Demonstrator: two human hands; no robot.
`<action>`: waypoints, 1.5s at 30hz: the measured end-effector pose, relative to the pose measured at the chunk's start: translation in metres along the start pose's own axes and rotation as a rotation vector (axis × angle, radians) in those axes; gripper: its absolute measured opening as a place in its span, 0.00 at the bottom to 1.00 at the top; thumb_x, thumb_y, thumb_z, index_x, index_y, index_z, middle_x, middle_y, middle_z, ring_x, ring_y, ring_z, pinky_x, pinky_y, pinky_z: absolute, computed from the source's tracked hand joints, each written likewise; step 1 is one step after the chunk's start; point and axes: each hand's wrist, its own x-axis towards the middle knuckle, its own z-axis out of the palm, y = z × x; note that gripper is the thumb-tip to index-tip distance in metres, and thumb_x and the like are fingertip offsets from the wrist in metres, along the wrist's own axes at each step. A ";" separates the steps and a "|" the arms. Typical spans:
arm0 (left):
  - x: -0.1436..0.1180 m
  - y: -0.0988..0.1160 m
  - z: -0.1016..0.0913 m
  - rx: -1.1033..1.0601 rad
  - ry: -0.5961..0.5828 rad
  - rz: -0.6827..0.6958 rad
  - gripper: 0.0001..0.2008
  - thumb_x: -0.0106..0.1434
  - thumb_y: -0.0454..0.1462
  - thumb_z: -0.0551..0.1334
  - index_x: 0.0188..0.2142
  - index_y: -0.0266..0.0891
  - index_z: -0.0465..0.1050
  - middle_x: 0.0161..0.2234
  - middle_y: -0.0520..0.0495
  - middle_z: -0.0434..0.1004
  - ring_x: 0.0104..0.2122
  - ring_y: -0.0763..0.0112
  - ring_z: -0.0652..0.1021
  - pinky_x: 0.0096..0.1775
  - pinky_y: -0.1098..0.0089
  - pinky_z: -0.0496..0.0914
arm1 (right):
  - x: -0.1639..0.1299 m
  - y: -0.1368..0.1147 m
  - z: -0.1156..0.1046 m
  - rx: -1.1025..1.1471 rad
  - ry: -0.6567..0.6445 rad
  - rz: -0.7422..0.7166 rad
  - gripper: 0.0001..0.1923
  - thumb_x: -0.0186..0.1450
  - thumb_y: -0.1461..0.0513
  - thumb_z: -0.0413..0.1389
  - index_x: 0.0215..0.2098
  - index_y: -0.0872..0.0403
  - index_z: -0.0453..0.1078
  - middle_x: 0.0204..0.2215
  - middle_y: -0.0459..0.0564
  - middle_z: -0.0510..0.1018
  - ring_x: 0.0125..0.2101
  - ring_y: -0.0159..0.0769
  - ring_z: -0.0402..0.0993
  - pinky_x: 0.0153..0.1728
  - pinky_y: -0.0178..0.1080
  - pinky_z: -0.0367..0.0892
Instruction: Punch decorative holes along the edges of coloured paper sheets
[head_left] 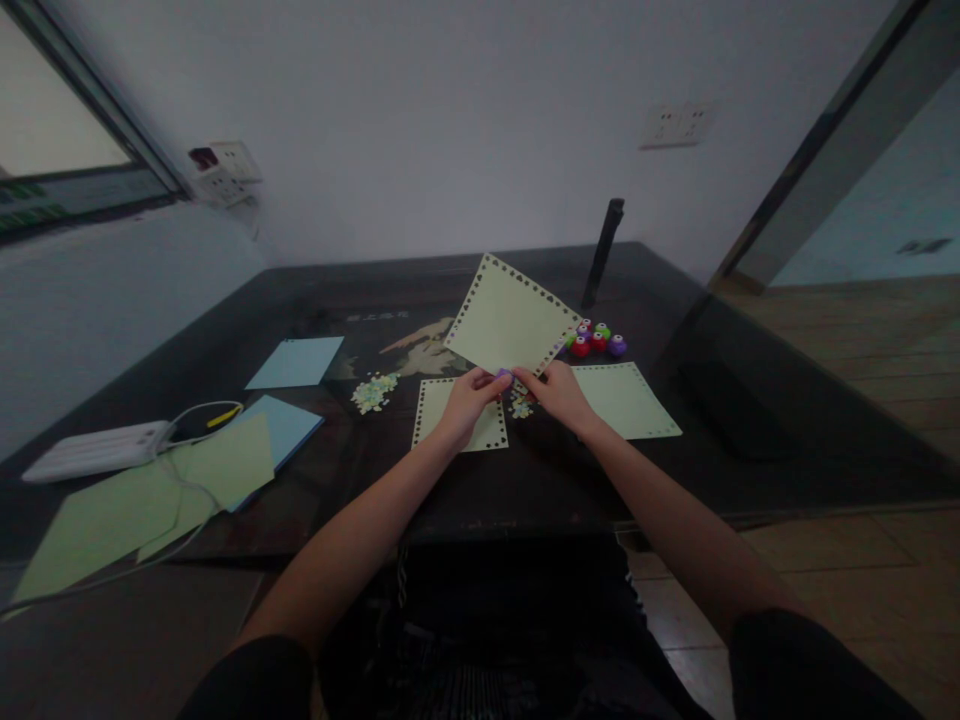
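Pale green paper sheet with punched border (508,322) is lifted above dark tabletop (570,480); our left hand (466,400) & right hand (559,392) pinch its lower edge, fingers closed w/ small purple punch (504,376) between them.

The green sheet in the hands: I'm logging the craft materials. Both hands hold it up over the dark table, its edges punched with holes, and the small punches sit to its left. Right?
Not quite. The head view shows the small punches to the right of the green sheet, not its left. The rest holds: left hand and right hand hold it up over the dark table, and its edges are punched with holes.
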 end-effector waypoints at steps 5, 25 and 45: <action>0.000 0.001 0.001 -0.005 0.000 0.025 0.17 0.49 0.43 0.68 0.35 0.34 0.74 0.36 0.42 0.78 0.35 0.67 0.75 0.40 0.66 0.66 | 0.000 0.002 0.001 0.037 -0.004 0.009 0.16 0.62 0.55 0.51 0.24 0.58 0.71 0.20 0.51 0.76 0.21 0.34 0.71 0.24 0.33 0.62; 0.001 -0.001 0.001 0.056 0.012 0.084 0.16 0.51 0.43 0.67 0.35 0.33 0.76 0.35 0.42 0.79 0.38 0.63 0.77 0.46 0.62 0.66 | 0.000 0.006 0.003 0.055 0.024 -0.032 0.16 0.62 0.55 0.52 0.28 0.58 0.73 0.21 0.50 0.77 0.23 0.36 0.73 0.25 0.33 0.64; 0.001 -0.004 0.002 -0.019 -0.060 0.039 0.17 0.52 0.44 0.67 0.37 0.33 0.76 0.37 0.41 0.79 0.40 0.64 0.76 0.48 0.63 0.66 | 0.001 0.003 0.000 -0.022 0.020 0.009 0.15 0.63 0.57 0.51 0.27 0.58 0.75 0.22 0.51 0.77 0.26 0.37 0.73 0.30 0.34 0.63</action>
